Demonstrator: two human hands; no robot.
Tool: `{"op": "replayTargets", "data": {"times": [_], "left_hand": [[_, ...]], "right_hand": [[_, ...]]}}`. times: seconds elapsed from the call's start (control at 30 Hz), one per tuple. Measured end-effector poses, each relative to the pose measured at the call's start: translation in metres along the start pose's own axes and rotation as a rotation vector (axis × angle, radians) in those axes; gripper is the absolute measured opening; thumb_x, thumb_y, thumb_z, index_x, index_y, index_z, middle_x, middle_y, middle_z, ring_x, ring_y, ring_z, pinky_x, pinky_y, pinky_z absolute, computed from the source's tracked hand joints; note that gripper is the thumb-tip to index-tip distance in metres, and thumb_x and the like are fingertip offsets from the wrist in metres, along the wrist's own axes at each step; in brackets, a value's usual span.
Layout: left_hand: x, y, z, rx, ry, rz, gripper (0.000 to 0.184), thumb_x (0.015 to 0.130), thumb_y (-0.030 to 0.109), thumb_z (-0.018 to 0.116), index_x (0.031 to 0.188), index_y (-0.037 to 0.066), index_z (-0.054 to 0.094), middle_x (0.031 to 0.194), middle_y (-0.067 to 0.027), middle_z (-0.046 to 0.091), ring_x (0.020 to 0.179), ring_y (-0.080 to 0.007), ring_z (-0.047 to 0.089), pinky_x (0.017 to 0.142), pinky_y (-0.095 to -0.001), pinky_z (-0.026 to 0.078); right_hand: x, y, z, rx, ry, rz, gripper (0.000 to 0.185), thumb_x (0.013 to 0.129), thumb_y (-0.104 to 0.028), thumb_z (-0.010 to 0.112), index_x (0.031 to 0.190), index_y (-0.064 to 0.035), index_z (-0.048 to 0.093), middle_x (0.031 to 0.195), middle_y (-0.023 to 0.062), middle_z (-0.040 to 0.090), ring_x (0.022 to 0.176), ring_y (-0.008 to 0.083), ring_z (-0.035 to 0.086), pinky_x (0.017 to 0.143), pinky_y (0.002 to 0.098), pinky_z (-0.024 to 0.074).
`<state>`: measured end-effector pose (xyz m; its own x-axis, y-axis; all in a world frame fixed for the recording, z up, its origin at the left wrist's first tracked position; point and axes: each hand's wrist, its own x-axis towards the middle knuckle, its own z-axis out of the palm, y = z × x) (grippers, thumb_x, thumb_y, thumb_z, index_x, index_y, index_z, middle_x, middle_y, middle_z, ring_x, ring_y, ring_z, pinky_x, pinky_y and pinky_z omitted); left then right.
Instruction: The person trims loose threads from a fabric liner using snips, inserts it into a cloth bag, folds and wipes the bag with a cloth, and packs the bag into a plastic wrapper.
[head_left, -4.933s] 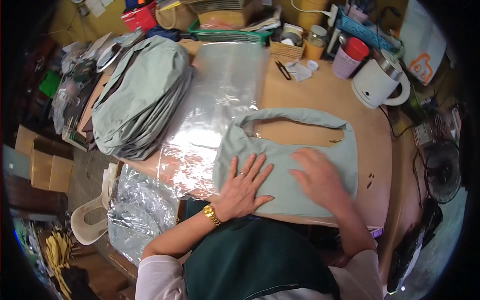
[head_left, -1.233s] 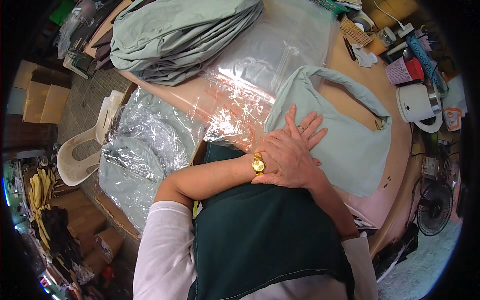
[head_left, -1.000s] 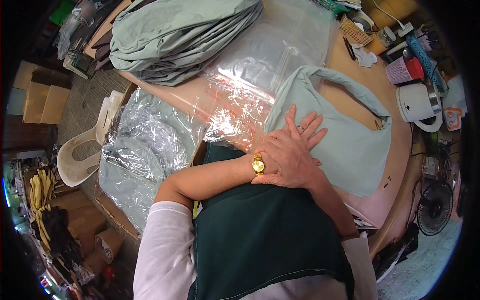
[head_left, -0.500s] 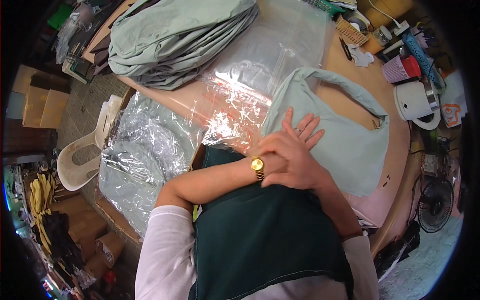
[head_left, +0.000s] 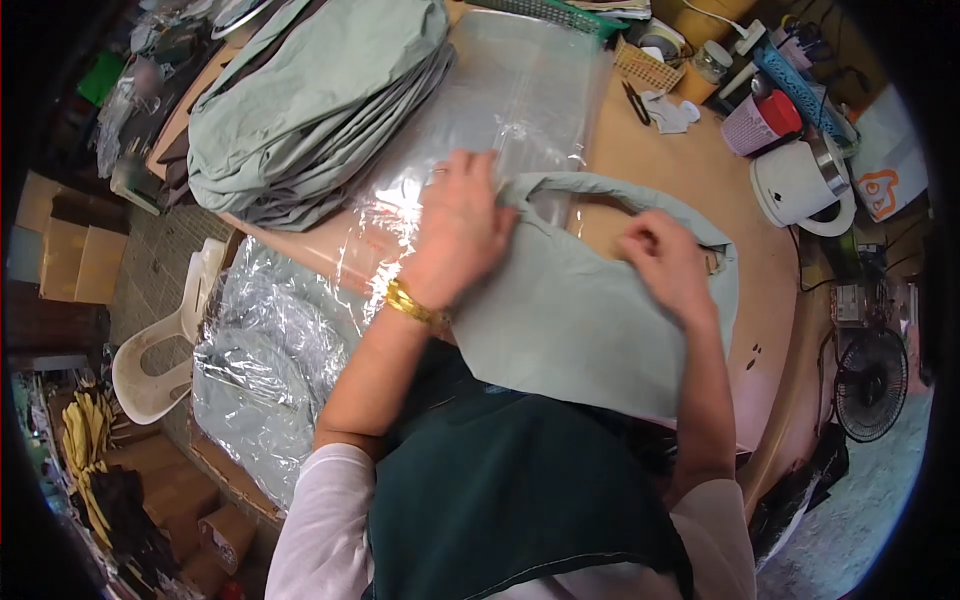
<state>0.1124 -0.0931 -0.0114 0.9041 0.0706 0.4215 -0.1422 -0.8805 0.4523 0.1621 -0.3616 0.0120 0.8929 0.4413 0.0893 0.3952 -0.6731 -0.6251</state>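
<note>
A pale grey-green fabric bag (head_left: pixel 590 325) with a looped handle lies flat on the table in front of me. My left hand (head_left: pixel 460 225), a gold watch at its wrist, is at the bag's upper left edge. Its fingers stretch over clear plastic sheets (head_left: pixel 520 75), and the thumb is beside the bag's edge; whether it touches the cloth I cannot tell. Over the bag's right part, by the handle opening, is my right hand (head_left: pixel 665 260). Its fingers are loosely curled and slightly apart, with nothing visible in them.
A pile of similar grey-green fabric (head_left: pixel 310 110) lies at the back left. Plastic-wrapped goods (head_left: pixel 270 350) fill a box beside a white chair (head_left: pixel 165 350). On the right are small scissors (head_left: pixel 635 103), a pink basket (head_left: pixel 755 125), a white kettle (head_left: pixel 795 185) and a fan (head_left: pixel 870 385).
My hands, crossed over the bag before, have come apart. The left has moved left to the plastic, the right to the handle area. The bag has shifted left and toward me.
</note>
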Motion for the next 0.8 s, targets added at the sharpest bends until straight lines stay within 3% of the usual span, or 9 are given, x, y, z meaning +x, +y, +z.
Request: {"op": "replayTargets", "data": {"times": [0.1, 0.2, 0.37, 0.47, 0.53, 0.6, 0.67, 0.73, 0.8], "left_hand": [[0.010, -0.024, -0.005, -0.202, -0.237, -0.168, 0.033, 0.091, 0.022, 0.065, 0.113, -0.002, 0.060, 0.097, -0.0220, 0.066, 0.086, -0.0366, 0.065, 0.077, -0.0415, 0.050], [0.009, -0.023, 0.012, -0.358, -0.247, -0.228, 0.029, 0.096, 0.022, 0.059, 0.104, -0.006, 0.063, 0.083, -0.0229, 0.068, 0.077, -0.0355, 0.067, 0.071, -0.0405, 0.050], [-0.001, -0.016, 0.023, -0.561, -0.052, -0.315, 0.029, 0.101, 0.023, 0.057, 0.094, -0.005, 0.063, 0.066, -0.0069, 0.055, 0.066, -0.0112, 0.048, 0.063, -0.0304, 0.044], [-0.002, -0.013, 0.019, -0.555, -0.186, -0.399, 0.032, 0.099, 0.025, 0.060, 0.088, -0.005, 0.060, 0.062, -0.0025, 0.053, 0.063, -0.0100, 0.045, 0.059, -0.0322, 0.043], [-0.002, -0.009, 0.016, -0.509, -0.144, -0.355, 0.034, 0.098, 0.025, 0.062, 0.081, -0.004, 0.057, 0.058, -0.0037, 0.053, 0.054, -0.0163, 0.047, 0.056, -0.0362, 0.042], [-0.002, -0.005, 0.013, -0.233, 0.000, -0.208, 0.022, 0.093, 0.017, 0.066, 0.084, -0.001, 0.058, 0.065, -0.0089, 0.058, 0.056, -0.0275, 0.052, 0.057, -0.0404, 0.043], [0.000, 0.004, -0.002, -0.051, 0.265, 0.017, 0.018, 0.087, 0.012, 0.067, 0.098, 0.002, 0.058, 0.085, -0.0170, 0.059, 0.078, -0.0353, 0.058, 0.068, -0.0447, 0.046], [-0.005, 0.024, -0.018, -0.037, 0.160, 0.018, 0.027, 0.081, 0.006, 0.070, 0.103, 0.004, 0.055, 0.098, -0.0168, 0.056, 0.088, -0.0357, 0.056, 0.074, -0.0433, 0.045], [-0.021, 0.051, -0.015, -0.395, -0.331, 0.042, 0.039, 0.086, 0.019, 0.070, 0.118, 0.004, 0.054, 0.119, -0.0197, 0.055, 0.110, -0.0371, 0.055, 0.090, -0.0473, 0.045]], "right_hand": [[0.021, -0.031, 0.037, 0.068, 0.000, -0.140, 0.027, 0.084, -0.025, 0.074, 0.090, -0.0007, 0.064, 0.091, 0.0118, 0.064, 0.077, 0.0275, 0.065, 0.071, 0.0369, 0.0504], [0.047, -0.048, 0.076, 0.012, 0.037, -0.160, 0.028, 0.085, -0.028, 0.074, 0.089, -0.0015, 0.066, 0.088, 0.0129, 0.066, 0.077, 0.0308, 0.065, 0.070, 0.0398, 0.0498], [0.060, -0.044, 0.089, 0.261, 0.228, -0.250, 0.023, 0.091, -0.018, 0.067, 0.080, 0.0020, 0.063, 0.066, 0.0153, 0.056, 0.055, 0.0255, 0.051, 0.054, 0.0374, 0.0397], [0.057, -0.042, 0.089, 0.277, 0.342, -0.332, 0.023, 0.091, -0.015, 0.067, 0.078, 0.0025, 0.060, 0.064, 0.0145, 0.054, 0.053, 0.0264, 0.048, 0.053, 0.0373, 0.0391], [0.055, -0.043, 0.085, 0.269, 0.320, -0.316, 0.022, 0.091, -0.014, 0.066, 0.079, 0.0024, 0.059, 0.066, 0.0143, 0.055, 0.055, 0.0267, 0.050, 0.054, 0.0376, 0.0400], [0.050, -0.044, 0.069, 0.250, 0.308, -0.289, 0.021, 0.091, -0.013, 0.066, 0.080, 0.0023, 0.058, 0.068, 0.0142, 0.055, 0.058, 0.0270, 0.051, 0.056, 0.0378, 0.0409], [0.041, -0.043, 0.040, 0.126, 0.203, -0.225, 0.018, 0.089, -0.012, 0.068, 0.082, 0.0014, 0.059, 0.076, 0.0135, 0.058, 0.066, 0.0265, 0.056, 0.060, 0.0385, 0.0428], [0.018, -0.029, 0.016, 0.069, 0.185, -0.157, 0.017, 0.087, -0.015, 0.069, 0.086, -0.0010, 0.059, 0.085, 0.0127, 0.060, 0.078, 0.0303, 0.058, 0.069, 0.0413, 0.0432], [-0.013, -0.011, 0.003, 0.009, 0.152, -0.097, 0.019, 0.085, -0.019, 0.071, 0.090, -0.0034, 0.060, 0.095, 0.0120, 0.063, 0.090, 0.0341, 0.059, 0.077, 0.0441, 0.0436]]}}
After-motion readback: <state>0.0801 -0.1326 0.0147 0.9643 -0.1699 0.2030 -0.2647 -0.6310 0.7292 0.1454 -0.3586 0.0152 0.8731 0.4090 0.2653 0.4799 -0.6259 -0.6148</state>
